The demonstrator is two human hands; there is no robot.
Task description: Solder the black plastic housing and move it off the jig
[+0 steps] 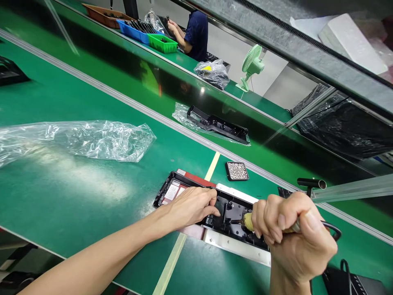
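My left hand (pixel 192 205) lies flat on the black housing (pixel 229 215), fingers together and pressing its near-left part. My right hand (pixel 291 233) is clenched around a screwdriver (pixel 248 221), its tip down inside the housing's right half. The housing sits across the yellow line (pixel 172 262), its metal strip (pixel 236 246) along the near edge. Beyond it, just past its far edge, rests a screw tray (pixel 237 171). To its far left a plastic bag (pixel 76 139) sprawls; bare green mat lies between.
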